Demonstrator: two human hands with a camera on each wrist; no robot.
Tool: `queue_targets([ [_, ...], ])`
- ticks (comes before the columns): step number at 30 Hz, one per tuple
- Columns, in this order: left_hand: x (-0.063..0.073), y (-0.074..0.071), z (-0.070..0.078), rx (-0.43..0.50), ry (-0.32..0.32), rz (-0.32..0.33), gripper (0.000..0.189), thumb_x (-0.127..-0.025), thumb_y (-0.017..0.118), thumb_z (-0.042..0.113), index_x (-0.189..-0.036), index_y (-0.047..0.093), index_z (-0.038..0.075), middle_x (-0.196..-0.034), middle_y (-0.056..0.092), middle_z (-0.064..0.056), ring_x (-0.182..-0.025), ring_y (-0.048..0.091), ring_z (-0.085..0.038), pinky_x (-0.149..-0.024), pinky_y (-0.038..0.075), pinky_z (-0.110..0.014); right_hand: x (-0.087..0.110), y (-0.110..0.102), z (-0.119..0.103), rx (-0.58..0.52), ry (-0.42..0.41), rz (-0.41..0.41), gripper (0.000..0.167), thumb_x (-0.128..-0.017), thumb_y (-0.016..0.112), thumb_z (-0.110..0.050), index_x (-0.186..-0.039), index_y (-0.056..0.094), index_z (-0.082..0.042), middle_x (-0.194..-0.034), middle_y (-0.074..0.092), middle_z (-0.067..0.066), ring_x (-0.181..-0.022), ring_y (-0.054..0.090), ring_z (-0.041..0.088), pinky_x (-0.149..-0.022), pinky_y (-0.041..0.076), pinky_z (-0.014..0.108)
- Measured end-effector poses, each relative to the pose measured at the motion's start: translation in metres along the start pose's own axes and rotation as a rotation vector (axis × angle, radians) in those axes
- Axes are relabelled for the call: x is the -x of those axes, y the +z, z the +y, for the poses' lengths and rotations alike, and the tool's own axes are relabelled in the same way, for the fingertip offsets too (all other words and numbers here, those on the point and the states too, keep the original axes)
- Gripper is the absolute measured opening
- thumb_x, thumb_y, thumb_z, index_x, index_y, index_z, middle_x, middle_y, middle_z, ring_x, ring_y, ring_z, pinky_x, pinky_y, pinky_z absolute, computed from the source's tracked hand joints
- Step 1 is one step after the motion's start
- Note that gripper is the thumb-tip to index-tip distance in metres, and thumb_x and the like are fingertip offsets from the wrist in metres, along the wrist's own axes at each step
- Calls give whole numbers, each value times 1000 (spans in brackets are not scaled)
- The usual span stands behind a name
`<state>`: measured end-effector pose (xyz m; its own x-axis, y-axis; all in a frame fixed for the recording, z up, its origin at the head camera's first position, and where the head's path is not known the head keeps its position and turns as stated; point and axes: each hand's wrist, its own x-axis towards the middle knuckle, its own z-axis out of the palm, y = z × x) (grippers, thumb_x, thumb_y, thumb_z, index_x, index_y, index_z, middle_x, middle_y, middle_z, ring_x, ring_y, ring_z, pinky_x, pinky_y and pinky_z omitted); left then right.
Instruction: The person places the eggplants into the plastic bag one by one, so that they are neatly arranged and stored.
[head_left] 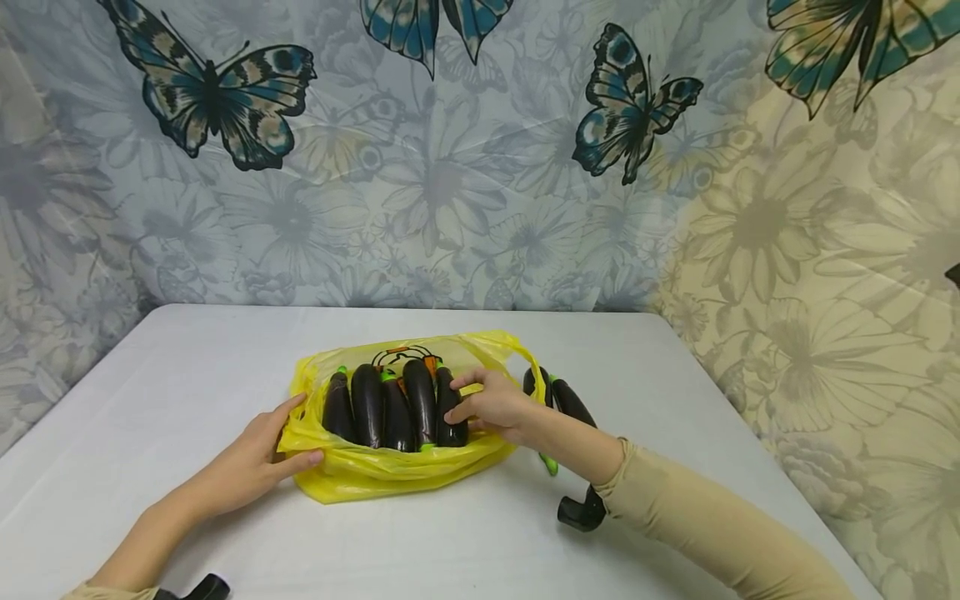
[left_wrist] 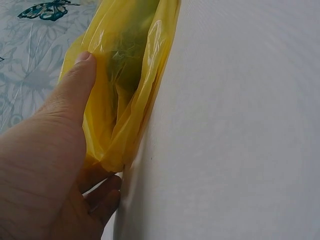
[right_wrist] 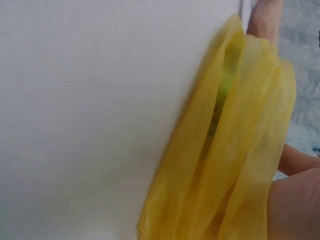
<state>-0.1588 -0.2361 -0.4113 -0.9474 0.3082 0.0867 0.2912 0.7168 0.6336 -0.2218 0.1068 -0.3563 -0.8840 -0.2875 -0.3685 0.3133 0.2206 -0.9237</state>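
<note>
A yellow plastic bag (head_left: 390, 479) lies on its side, its mouth facing me. Inside it several dark eggplants (head_left: 367, 404) stand side by side in a row, some showing green ends. My left hand (head_left: 255, 462) grips the bag's left end, thumb in front and fingers around the back. In the left wrist view the thumb lies along the yellow film. My right hand (head_left: 498, 407) reaches into the bag's mouth from the right, its thumb and fingers on the rightmost eggplant (head_left: 452, 432). The bag's rim hides part of this hand in the right wrist view.
More eggplants (head_left: 573, 404) lie on the white table (head_left: 420, 554) just right of the bag, partly behind my right forearm. A black camera mount (head_left: 581, 511) sits at my right wrist, another (head_left: 206, 588) at my left. A butterfly-patterned cloth (head_left: 442, 200) hangs behind the table.
</note>
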Motion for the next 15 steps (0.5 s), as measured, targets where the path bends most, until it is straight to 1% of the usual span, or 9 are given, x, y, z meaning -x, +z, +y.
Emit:
queue_targets([
  [1,0,0,0,-4,0,1,94,-91,66,51,-154,20,-1,-141,36,-33,-128,36,-48,-100,31,-68,0,0,0,7,-3,-3,51,-78,75,11,-123,53,-1,-128,50,19,-53,37,15,-79,53,35],
  [4,1,0,-1,-4,-4,1,95,-90,66,52,-154,20,-1,-141,36,-33,-128,35,-48,-99,30,-68,2,1,0,11,-2,-6,49,-78,75,9,-122,55,0,-129,50,18,-65,51,17,-86,52,39],
  [6,1,-1,-1,-5,-6,3,95,-90,66,52,-154,20,-1,-141,36,-33,-128,35,-48,-100,30,-68,2,1,0,18,-1,-7,48,-79,77,6,-121,56,0,-129,49,17,-80,60,21,-92,51,42],
  [7,2,-1,-1,-8,-3,3,95,-90,67,52,-154,20,-1,-141,36,-33,-128,35,-49,-99,30,-69,3,2,0,24,-3,-9,47,-79,77,5,-121,56,0,-130,49,17,-89,61,24,-93,50,43],
  [11,2,-1,0,-8,2,3,95,-90,67,51,-154,20,-1,-141,36,-33,-128,36,-48,-99,31,-69,8,2,-1,47,-8,-22,46,-80,78,-1,-121,57,-1,-133,48,17,-101,60,28,-96,48,43],
  [13,2,-1,1,-8,7,0,95,-90,68,50,-154,20,-1,-141,36,-33,-128,36,-48,-99,32,-68,12,0,-1,85,-29,-28,47,-81,78,-4,-122,57,-2,-137,46,17,-108,57,29,-97,47,43],
  [15,2,-1,1,-7,11,-3,95,-90,68,50,-154,20,-1,-141,36,-33,-128,36,-49,-99,31,-68,18,-2,-2,125,-62,-27,49,-82,78,-8,-125,57,-4,-140,44,16,-119,51,30,-100,44,44],
])
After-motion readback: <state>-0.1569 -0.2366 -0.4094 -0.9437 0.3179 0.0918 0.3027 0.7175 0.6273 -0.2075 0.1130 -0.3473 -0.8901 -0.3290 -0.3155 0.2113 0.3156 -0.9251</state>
